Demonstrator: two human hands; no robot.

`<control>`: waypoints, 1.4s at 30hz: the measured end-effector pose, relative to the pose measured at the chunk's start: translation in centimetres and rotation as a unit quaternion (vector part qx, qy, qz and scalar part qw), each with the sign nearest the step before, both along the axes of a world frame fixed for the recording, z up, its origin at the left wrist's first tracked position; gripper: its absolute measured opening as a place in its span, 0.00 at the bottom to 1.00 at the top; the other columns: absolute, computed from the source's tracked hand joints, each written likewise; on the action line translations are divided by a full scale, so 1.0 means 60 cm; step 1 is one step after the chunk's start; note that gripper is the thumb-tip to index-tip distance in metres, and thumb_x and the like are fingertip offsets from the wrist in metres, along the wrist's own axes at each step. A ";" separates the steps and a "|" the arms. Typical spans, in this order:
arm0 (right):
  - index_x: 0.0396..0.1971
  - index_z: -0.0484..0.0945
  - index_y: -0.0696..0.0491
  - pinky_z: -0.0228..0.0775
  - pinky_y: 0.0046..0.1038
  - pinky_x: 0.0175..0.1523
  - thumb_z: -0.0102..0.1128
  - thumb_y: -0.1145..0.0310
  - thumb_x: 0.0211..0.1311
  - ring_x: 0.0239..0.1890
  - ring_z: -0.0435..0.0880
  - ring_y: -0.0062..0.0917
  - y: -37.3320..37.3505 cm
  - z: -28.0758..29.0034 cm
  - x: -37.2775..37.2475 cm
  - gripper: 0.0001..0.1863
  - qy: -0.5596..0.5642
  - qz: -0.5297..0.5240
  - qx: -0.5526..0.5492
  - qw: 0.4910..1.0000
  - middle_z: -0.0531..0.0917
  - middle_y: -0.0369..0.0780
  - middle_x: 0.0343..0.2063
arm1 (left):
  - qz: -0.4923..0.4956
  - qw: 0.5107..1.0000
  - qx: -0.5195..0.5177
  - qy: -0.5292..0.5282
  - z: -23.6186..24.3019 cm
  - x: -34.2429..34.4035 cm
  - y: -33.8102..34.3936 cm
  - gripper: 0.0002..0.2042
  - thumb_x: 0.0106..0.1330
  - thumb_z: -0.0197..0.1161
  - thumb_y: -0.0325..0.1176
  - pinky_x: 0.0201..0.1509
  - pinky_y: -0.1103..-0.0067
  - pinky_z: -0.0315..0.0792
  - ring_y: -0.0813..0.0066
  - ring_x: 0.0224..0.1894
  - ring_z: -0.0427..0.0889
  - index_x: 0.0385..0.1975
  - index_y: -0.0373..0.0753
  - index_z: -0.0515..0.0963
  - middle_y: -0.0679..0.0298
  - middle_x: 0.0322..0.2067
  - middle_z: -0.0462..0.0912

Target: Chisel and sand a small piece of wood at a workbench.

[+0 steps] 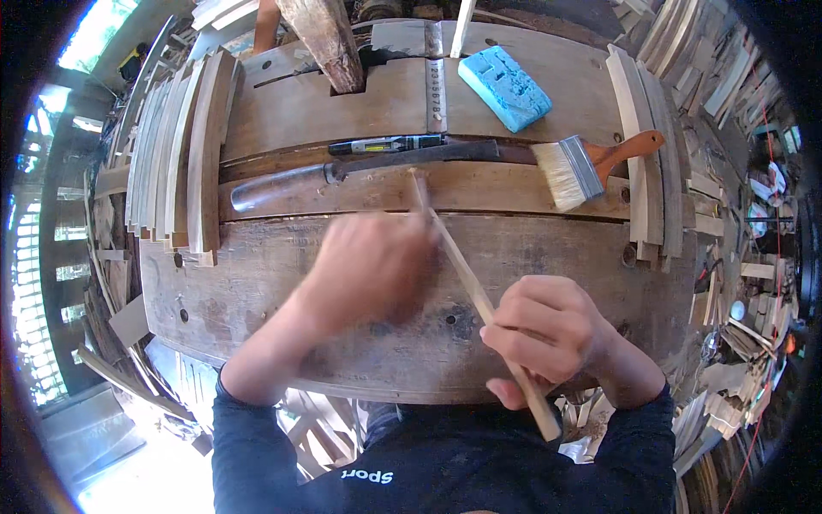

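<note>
A thin strip of wood (467, 278) slants over the front of the workbench, its far end near the bench's groove and its near end by my body. My right hand (548, 330) is closed round the lower part of this strip. Beside the strip's upper part is my left hand (372, 261), smeared by motion, with its fingers too blurred to make out. Just beyond it lies a chisel with a clear handle (278, 187) and a dark blade. A black marker pen (385, 144) rests behind the chisel.
A paintbrush (599, 163) with a wooden handle lies at the right, its handle over stacked wood strips (638, 154). A worn blue sponge (505, 87) sits farther back. More strips (201, 158) are stacked at the left. A wooden post (325, 43) stands in a slot of the workbench (257, 291).
</note>
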State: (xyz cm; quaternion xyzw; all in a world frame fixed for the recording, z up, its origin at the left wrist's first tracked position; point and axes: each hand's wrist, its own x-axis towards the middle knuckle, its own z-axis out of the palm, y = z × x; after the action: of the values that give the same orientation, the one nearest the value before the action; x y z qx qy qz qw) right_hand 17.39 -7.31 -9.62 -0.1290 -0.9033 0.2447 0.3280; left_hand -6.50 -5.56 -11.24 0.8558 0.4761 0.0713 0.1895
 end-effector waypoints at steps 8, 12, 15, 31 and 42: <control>0.21 0.68 0.54 0.69 0.29 0.24 0.63 0.58 0.49 0.22 0.72 0.30 0.006 -0.013 0.004 0.17 -0.011 0.045 -0.048 0.998 0.66 0.38 0.22 | -0.067 0.996 -0.002 -0.065 0.017 0.009 -0.013 0.10 0.66 0.53 0.36 0.24 0.63 0.69 0.54 0.21 0.77 0.37 0.35 0.70 0.58 0.17 0.75; 0.19 0.66 0.53 0.67 0.29 0.22 0.62 0.60 0.45 0.21 0.71 0.30 0.007 -0.018 -0.001 0.16 0.010 0.037 -0.032 0.999 0.65 0.38 0.21 | -0.029 0.999 -0.012 -0.014 0.014 0.003 0.001 0.12 0.60 0.58 0.36 0.30 0.63 0.71 0.53 0.27 0.79 0.36 0.35 0.69 0.55 0.23 0.76; 0.17 0.65 0.53 0.65 0.29 0.22 0.62 0.60 0.45 0.21 0.71 0.30 0.011 -0.018 0.001 0.16 0.009 0.045 -0.034 0.998 0.64 0.38 0.20 | -0.076 0.997 0.011 -0.013 0.014 0.021 -0.022 0.11 0.62 0.57 0.38 0.30 0.64 0.71 0.55 0.29 0.79 0.36 0.36 0.69 0.58 0.22 0.75; 0.13 0.64 0.53 0.64 0.27 0.23 0.62 0.33 0.47 0.21 0.71 0.28 0.008 -0.001 -0.001 0.35 -0.029 0.050 0.001 0.998 0.67 0.36 0.21 | -0.055 0.994 0.096 0.014 -0.003 0.032 -0.012 0.11 0.60 0.57 0.36 0.30 0.74 0.72 0.68 0.34 0.78 0.37 0.38 0.70 0.61 0.31 0.74; 0.28 0.77 0.61 0.70 0.26 0.23 0.32 0.37 0.70 0.19 0.78 0.28 0.021 -0.035 0.042 0.39 0.142 -0.186 0.062 0.970 0.77 0.42 0.21 | -0.082 0.986 0.115 -0.093 0.003 0.017 -0.008 0.19 0.58 0.64 0.50 0.35 0.69 0.74 0.60 0.34 0.75 0.31 0.39 0.73 0.57 0.30 0.72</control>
State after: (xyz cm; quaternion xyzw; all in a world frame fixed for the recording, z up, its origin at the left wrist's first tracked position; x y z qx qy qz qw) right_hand 19.90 -6.03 -11.72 -0.2380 -0.8212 0.1389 0.4998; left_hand -5.47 -6.06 -11.03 0.8974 0.3735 0.1893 0.1391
